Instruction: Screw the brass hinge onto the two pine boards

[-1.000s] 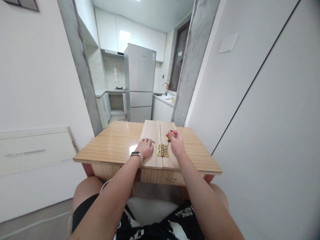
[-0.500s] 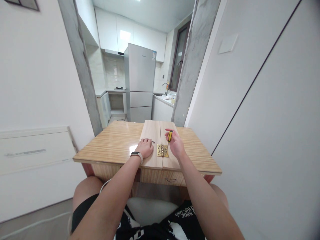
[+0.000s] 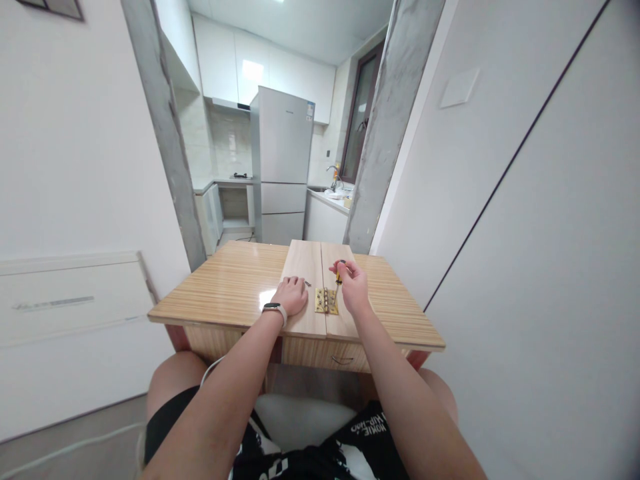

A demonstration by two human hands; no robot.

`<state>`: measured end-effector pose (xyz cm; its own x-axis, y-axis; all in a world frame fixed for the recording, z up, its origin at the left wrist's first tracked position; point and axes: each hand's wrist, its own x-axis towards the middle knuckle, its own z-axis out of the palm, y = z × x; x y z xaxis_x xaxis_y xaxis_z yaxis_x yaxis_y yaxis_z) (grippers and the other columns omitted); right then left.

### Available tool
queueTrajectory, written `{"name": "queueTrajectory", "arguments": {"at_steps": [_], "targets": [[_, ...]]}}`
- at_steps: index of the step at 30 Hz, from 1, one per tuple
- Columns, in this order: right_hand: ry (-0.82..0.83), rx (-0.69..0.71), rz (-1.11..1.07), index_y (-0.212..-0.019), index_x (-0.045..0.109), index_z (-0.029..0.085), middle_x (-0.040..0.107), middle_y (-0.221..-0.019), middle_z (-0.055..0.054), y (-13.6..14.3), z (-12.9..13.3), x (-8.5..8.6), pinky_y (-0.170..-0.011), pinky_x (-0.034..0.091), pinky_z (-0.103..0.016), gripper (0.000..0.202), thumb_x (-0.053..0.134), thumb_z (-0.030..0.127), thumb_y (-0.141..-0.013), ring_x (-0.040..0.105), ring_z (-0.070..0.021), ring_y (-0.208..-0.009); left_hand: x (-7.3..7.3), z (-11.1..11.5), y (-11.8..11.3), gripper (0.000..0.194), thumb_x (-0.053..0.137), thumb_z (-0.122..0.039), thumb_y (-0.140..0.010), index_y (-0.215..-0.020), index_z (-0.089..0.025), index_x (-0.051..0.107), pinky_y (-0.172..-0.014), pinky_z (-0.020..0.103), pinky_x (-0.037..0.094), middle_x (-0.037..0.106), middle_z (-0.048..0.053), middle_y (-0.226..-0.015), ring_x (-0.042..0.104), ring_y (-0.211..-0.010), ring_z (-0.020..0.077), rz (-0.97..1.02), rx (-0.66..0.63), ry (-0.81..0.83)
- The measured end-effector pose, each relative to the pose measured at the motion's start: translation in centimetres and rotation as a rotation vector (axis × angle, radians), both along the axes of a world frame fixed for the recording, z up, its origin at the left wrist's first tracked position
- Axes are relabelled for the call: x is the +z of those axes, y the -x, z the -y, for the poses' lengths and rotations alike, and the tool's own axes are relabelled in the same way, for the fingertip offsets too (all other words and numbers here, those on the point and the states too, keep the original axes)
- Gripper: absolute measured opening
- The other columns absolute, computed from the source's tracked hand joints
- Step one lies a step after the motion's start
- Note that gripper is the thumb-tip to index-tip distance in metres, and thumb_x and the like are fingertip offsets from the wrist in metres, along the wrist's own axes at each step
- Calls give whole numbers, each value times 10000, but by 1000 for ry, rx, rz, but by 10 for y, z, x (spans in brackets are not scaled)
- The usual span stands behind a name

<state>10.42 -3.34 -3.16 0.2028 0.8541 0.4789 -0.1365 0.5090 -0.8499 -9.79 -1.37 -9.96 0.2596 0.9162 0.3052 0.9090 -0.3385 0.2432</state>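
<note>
Hinge: the brass hinge (image 3: 327, 301) lies opened flat across the seam of two boards, one leaf on the left board (image 3: 306, 263) and one on the right board (image 3: 341, 325); its knuckle runs along the seam, pointing away from the person.
Screwdriver: the yellow-and-black screwdriver (image 3: 339, 276) stands over the hinge's right leaf, slightly tilted, handle up and shaft running down to the leaf; whether the tip sits in a screw is too small to tell.
Right hand: the right hand (image 3: 355, 288) is closed round the handle, just right of the hinge and above it; the hinge lies down and to the left of this grip, and this is the nearer hand.
Left hand: the left hand (image 3: 293, 296) rests palm down on the left board, left of the hinge and apart from it, clamped on nothing.
Screws: small dark pieces, probably screws (image 3: 307, 284), lie beyond the hinge on its left, beside the left fingertips.
Writing: on the shorts (image 3: 373, 427), nearer the person than the hinge, "HOMIE" reads; the word beside it is unclear. Far beyond the hinge, the fridge (image 3: 285, 147) bears a brand mark and a label (image 3: 311, 111), both illegible.
</note>
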Motion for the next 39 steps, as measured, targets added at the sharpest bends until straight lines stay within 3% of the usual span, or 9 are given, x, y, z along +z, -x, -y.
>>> {"name": "queueTrajectory", "arguments": {"at_steps": [7, 12, 15, 21, 26, 30, 34, 39], "targets": [[-15, -23, 15, -969, 646, 248, 691, -830, -5, 3, 1, 3, -689, 517, -318, 411, 825, 591, -829, 648, -166, -722, 0, 0, 1, 462, 421, -431, -1050, -1427, -212, 573, -1094, 483, 402, 604, 154, -1439, 500, -1301, 343, -2, -8, -5], [17, 192, -61, -992, 717, 259, 715, -975, -50, -7, 2, 10, -647, 475, -328, 419, 674, 671, -928, 614, -164, -721, -2, -2, 1, 453, 428, -425, -1047, -1415, -208, 579, -1094, 481, 402, 607, 153, -1428, 504, -1301, 344, 6, -12, -21], [38, 226, -66, -932, 732, 249, 726, -1001, -62, -11, 3, 13, -646, 474, -335, 416, 733, 662, -885, 620, -174, -738, -2, -1, 1, 443, 421, -425, -1049, -1399, -211, 589, -1092, 483, 405, 608, 149, -1430, 504, -1300, 344, 7, -13, -17], [50, 181, -103, -911, 747, 226, 744, -976, -59, -11, -2, 9, -745, 538, -348, 437, 845, 634, -787, 680, -185, -795, -1, -2, 2, 457, 420, -426, -1049, -1427, -215, 569, -1101, 488, 399, 605, 152, -1437, 495, -1309, 345, 4, -10, -8], [27, 2, -79, -981, 697, 214, 755, -879, -51, -3, -3, 2, -814, 565, -363, 451, 859, 588, -786, 732, -212, -849, -5, -5, 2, 466, 427, -424, -1047, -1435, -203, 561, -1103, 481, 386, 603, 160, -1427, 494, -1298, 343, -4, -22, -21], [-6, -95, -38, -1009, 624, 227, 721, -830, -13, 6, 2, 1, -757, 562, -339, 447, 830, 576, -821, 715, -188, -778, -7, -6, 2, 456, 439, -408, -1043, -1427, -198, 570, -1104, 465, 384, 610, 154, -1417, 498, -1294, 338, -5, -20, -30], [-33, -23, -4, -979, 634, 246, 697, -881, -4, 6, 4, 5, -690, 527, -306, 400, 792, 594, -856, 646, -150, -718, -7, -6, 2, 458, 442, -415, -1047, -1430, -199, 571, -1092, 462, 394, 612, 153, -1420, 502, -1293, 341, 3, -21, -33], [10, 173, -30, -973, 723, 247, 733, -964, -51, -5, 4, 12, -655, 493, -320, 407, 708, 649, -910, 631, -162, -723, -6, -5, 2, 452, 444, -431, -1048, -1414, -204, 583, -1082, 464, 400, 610, 157, -1425, 505, -1292, 341, 16, -25, -30]]}}
